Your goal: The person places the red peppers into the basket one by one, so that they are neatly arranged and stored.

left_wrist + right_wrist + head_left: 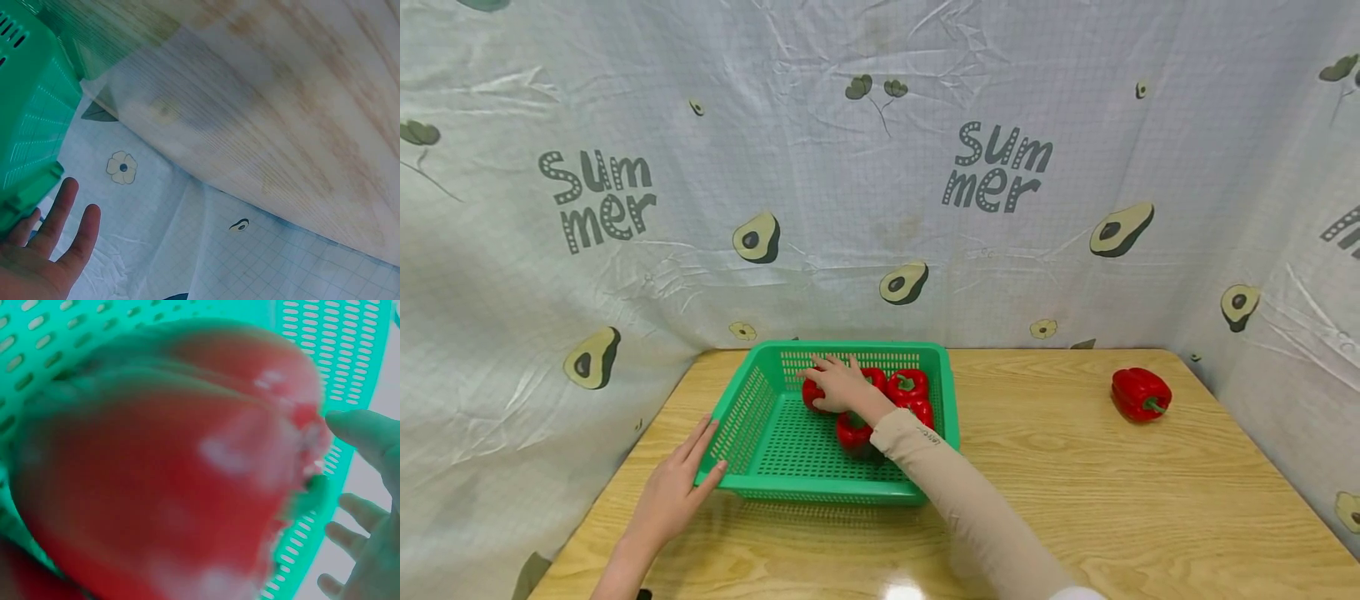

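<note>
A green plastic basket (842, 490) with slotted walls stands on the table, holding several red bell peppers (907, 383) grouped at its right and back. At its front left corner, my left hand (670, 492) touches the rim with extended fingers and thumb. My right hand (838, 385) reaches into the basket over the peppers, fingers spread, beside the leftmost pepper (811, 393). In the right wrist view, a large bell pepper (162, 487) with a green stem fills the middle; the thumb (359, 430) is close to it and the other fingers stand apart.
One more red bell pepper (1140, 394) lies on its side at the table's far right. The wooden table (1037, 467) has a patterned cloth (850, 167) hanging behind it and along both sides.
</note>
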Motion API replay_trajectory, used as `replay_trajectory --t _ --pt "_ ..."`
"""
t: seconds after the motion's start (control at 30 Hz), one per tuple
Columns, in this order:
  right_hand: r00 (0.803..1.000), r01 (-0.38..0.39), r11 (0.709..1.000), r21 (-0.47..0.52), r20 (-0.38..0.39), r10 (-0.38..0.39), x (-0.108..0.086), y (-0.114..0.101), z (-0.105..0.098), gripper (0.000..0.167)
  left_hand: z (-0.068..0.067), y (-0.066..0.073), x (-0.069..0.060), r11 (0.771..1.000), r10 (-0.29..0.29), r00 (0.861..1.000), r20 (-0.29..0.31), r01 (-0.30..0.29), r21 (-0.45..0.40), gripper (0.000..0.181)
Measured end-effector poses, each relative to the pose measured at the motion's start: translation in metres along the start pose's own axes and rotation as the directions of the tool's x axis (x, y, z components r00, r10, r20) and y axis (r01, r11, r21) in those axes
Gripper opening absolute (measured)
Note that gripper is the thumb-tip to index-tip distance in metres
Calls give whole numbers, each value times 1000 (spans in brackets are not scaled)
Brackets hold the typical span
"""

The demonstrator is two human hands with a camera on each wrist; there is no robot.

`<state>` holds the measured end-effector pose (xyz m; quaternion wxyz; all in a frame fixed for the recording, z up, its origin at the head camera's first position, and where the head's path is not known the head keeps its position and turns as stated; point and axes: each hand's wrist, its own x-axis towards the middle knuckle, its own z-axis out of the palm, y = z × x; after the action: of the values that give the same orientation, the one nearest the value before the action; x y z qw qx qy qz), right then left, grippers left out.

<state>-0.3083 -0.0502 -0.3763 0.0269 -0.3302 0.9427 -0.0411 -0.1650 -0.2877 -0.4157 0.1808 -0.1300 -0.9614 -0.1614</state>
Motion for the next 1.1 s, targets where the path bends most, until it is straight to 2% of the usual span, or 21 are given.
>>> replay_trajectory --t 0.43,0.87,1.1 --pt "999 8 1000 23 -52 -7 -21 8 -35 50 -1 2 1 1000 -6 1000 13 6 6 58" --pt "989 89 996 13 -122 -87 -71 22 -68 50 0 3 2 1000 -18 999 28 18 1 58" --pt "971 143 989 33 -199 -134 -100 37 -70 49 0 4 2 1000 -28 999 37 28 7 59"
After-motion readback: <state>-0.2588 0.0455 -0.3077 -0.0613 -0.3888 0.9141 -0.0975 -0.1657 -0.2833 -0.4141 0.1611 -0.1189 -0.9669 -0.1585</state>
